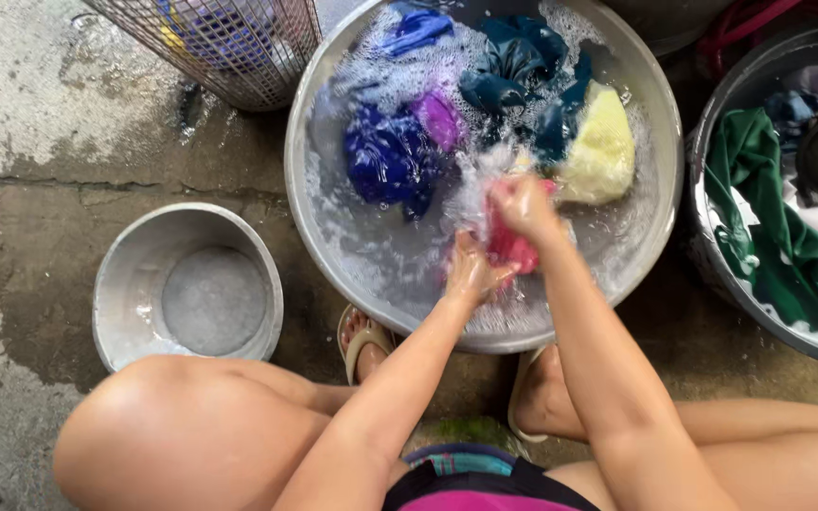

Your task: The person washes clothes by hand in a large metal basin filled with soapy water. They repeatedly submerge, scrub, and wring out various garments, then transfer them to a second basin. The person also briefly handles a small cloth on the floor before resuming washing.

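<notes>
work in hand: we scrub a pink garment (511, 248) by hand in the big metal basin (333, 237) of soapy water; we judge this mid-wash, not near the end.

left hand: our left hand (471, 274) sits at the lower edge of the pink garment, fingers curled around a fold of it, wet and sudsy. Closed grip, as far as we can see.

right hand: our right hand (523, 203) is on top of the same garment, fist-like, clamped on a bunch of the cloth. Blurred, so finger detail is not clear.

garment location: pink garment is between our two hands, just above the water, near the front side of the basin, foam around it.

still soaking: a dark blue piece (385, 161), a small purple piece (439, 118), dark teal cloth (513, 66), a bright blue piece (414, 30) and a pale yellow piece (603, 147) all lie in the suds behind our hands. None is in hand, so we read them as left to scrub or at least not yet pulled out.

second tub: dark tub (712, 255) at right holds a green garment (769, 227) and other mixed cloth. We cannot tell whether that pile is washed or waiting.

small basin: grey metal bowl (111, 284) at left, beside our knee, holds only a little water; no clothes in it.

basket: wire mesh basket (229, 47) at top left, contents unclear.

ground: wet concrete floor (40, 142) under everything.

estimate: one item in work, five or so visible in the suds, no rinse step visible yet.
</notes>
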